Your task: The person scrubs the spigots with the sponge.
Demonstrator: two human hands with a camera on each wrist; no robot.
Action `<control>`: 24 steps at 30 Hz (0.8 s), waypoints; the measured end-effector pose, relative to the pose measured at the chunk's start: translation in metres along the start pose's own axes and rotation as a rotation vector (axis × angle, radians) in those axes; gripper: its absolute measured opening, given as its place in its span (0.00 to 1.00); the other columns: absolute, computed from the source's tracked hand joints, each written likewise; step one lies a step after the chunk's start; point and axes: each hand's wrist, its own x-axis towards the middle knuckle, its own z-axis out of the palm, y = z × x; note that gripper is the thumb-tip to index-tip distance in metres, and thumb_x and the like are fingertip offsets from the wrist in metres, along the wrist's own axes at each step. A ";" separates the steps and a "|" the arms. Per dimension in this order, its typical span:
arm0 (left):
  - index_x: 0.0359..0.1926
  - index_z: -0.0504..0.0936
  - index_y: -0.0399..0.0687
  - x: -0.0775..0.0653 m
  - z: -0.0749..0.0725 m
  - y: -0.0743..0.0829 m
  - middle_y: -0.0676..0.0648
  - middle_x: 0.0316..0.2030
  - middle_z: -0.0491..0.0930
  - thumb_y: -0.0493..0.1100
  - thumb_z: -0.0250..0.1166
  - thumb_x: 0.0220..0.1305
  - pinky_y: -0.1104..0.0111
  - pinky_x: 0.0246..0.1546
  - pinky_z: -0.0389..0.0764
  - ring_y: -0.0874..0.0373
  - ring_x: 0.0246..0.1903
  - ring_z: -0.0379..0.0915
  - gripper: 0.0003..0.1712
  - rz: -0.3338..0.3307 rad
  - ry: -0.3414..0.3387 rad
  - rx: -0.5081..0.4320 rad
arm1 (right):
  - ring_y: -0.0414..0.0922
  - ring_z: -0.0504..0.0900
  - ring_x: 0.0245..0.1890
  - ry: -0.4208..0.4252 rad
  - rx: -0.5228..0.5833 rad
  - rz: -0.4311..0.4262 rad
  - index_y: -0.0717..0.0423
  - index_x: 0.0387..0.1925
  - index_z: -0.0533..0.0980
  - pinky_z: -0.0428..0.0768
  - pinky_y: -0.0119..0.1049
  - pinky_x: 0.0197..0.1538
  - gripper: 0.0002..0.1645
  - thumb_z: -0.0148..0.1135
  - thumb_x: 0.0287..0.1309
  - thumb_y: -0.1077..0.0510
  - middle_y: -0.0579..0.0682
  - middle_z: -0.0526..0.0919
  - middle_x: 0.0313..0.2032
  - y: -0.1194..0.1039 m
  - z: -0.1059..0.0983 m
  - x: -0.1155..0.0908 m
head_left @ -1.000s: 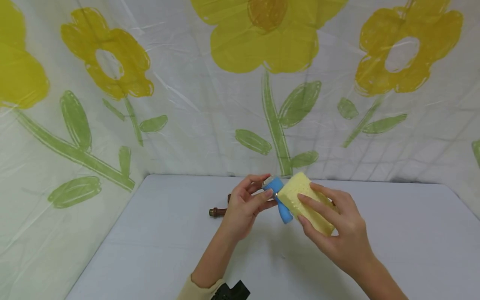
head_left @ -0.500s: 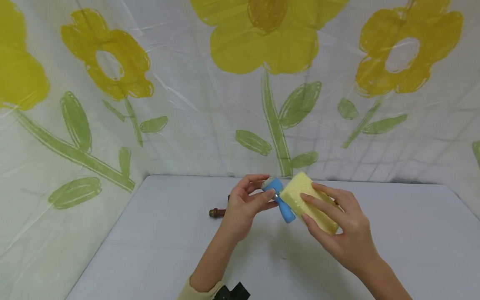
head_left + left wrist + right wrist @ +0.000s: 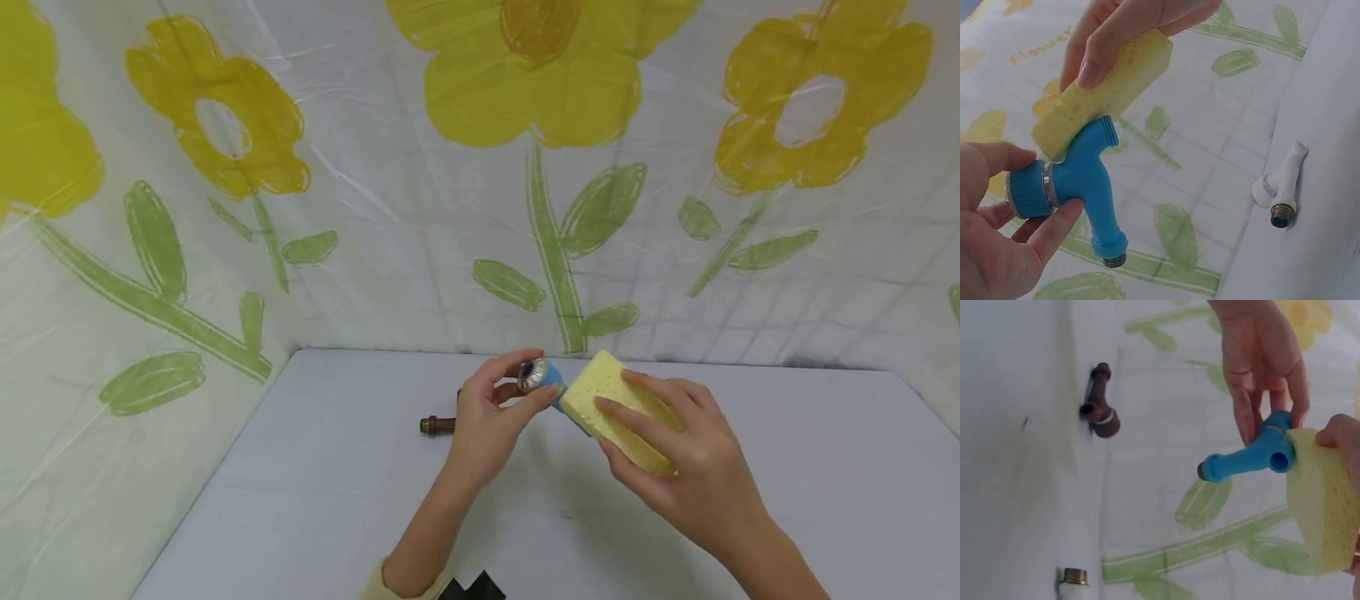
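Blue tap [image 3: 1085,178] and yellow sponge [image 3: 1113,90], held raised above the counter [image 3: 300,508].
The tap should handle stiff and fairly light (likely plastic, possibly slick if wet); take hold at the knob [image 3: 1030,190], where the left grip [image 3: 487,421] pinches it, forearm [image 3: 429,525] reaching forward. The sponge, probably soft, is clamped in the right grip [image 3: 697,446], fingers spread across it, and meets the tap body.
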 end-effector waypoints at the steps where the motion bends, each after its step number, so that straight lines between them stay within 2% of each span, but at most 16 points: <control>1: 0.61 0.84 0.41 0.000 0.000 0.000 0.41 0.55 0.80 0.34 0.73 0.65 0.70 0.43 0.88 0.53 0.46 0.82 0.23 0.005 0.006 0.006 | 0.57 0.79 0.45 -0.003 -0.002 -0.010 0.48 0.44 0.90 0.79 0.39 0.46 0.27 0.54 0.76 0.35 0.58 0.87 0.52 -0.001 0.000 0.000; 6: 0.58 0.86 0.41 -0.001 0.001 0.000 0.42 0.48 0.81 0.34 0.75 0.64 0.70 0.41 0.87 0.54 0.42 0.84 0.21 0.032 0.031 0.024 | 0.57 0.79 0.44 0.008 -0.017 -0.026 0.49 0.43 0.91 0.81 0.43 0.41 0.28 0.55 0.76 0.36 0.58 0.88 0.51 -0.003 0.001 0.001; 11: 0.56 0.88 0.42 -0.002 0.001 0.001 0.42 0.44 0.82 0.35 0.76 0.63 0.71 0.39 0.87 0.56 0.39 0.84 0.20 0.034 0.049 0.042 | 0.57 0.79 0.44 0.016 -0.012 -0.052 0.49 0.43 0.91 0.81 0.43 0.41 0.27 0.55 0.76 0.37 0.58 0.88 0.52 -0.004 0.002 0.000; 16: 0.55 0.88 0.40 -0.002 0.003 0.000 0.43 0.39 0.80 0.36 0.77 0.62 0.71 0.35 0.87 0.56 0.34 0.86 0.19 -0.019 0.084 0.048 | 0.59 0.79 0.43 0.015 -0.015 -0.107 0.49 0.43 0.91 0.79 0.45 0.42 0.25 0.55 0.76 0.39 0.59 0.87 0.52 -0.004 0.004 0.000; 21: 0.52 0.85 0.35 -0.003 0.005 -0.001 0.44 0.35 0.77 0.40 0.78 0.63 0.67 0.33 0.89 0.52 0.28 0.87 0.19 -0.063 0.113 0.079 | 0.61 0.79 0.43 0.030 -0.043 -0.102 0.50 0.43 0.91 0.78 0.46 0.43 0.25 0.55 0.76 0.40 0.61 0.87 0.52 -0.004 0.002 0.001; 24: 0.50 0.84 0.33 -0.004 0.005 -0.001 0.43 0.36 0.77 0.41 0.78 0.64 0.65 0.32 0.90 0.52 0.27 0.87 0.20 -0.079 0.121 0.087 | 0.60 0.79 0.43 0.029 -0.029 -0.115 0.49 0.43 0.91 0.78 0.45 0.43 0.24 0.55 0.76 0.40 0.61 0.88 0.52 -0.005 0.002 0.002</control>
